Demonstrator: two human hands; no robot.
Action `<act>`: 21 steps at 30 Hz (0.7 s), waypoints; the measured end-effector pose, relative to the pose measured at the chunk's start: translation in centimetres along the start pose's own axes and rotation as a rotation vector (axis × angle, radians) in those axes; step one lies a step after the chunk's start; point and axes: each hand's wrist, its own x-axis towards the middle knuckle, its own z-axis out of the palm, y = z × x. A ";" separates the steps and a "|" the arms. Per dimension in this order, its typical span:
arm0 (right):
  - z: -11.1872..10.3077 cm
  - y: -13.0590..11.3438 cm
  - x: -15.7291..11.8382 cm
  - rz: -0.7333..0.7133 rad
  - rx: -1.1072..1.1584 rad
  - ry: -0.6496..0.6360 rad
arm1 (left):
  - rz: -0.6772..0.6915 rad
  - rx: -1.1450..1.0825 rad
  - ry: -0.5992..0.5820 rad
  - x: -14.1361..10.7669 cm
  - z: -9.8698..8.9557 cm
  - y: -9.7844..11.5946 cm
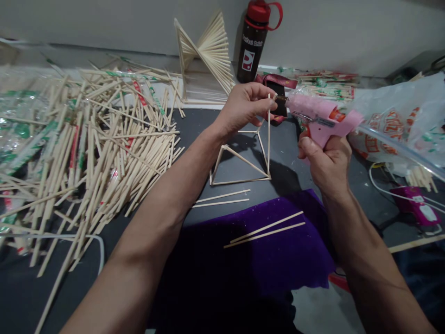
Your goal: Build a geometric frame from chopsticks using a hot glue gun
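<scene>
Pink casing marks the glue gun (321,118), its handle wrapped by the fingers of the right hand (328,160); whether the trigger is being squeezed cannot be told. The left hand (248,104) pinches the top of an upright stick (269,139) between thumb and fingertips, on the far side of the dark tabletop (288,169). That stick's lower end appears to meet the near right corner of the stick frame (239,181), which lies in the middle of the scene.

The likeliest harm is a burn: the gun's dark nozzle (281,100) points left, just beside the pinching fingertips, so a small slip of either wrist could put hot metal or glue on skin. Too hard a squeeze might leave a blob or strings at the stick's tip. Because the frame is thin, a sideways push from the nozzle could tilt the stick or strain its joint. The clear glue rod (399,144), jutting out to the right, could catch on the plastic bag (406,123) and jerk the gun. Lower, the left forearm passes close to two loose sticks (222,202) on the near side and might nudge them.
</scene>
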 end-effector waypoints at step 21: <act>-0.2 -1.1 0.2 0.106 0.014 0.000 | 0.007 0.008 0.015 -0.4 0.1 0.1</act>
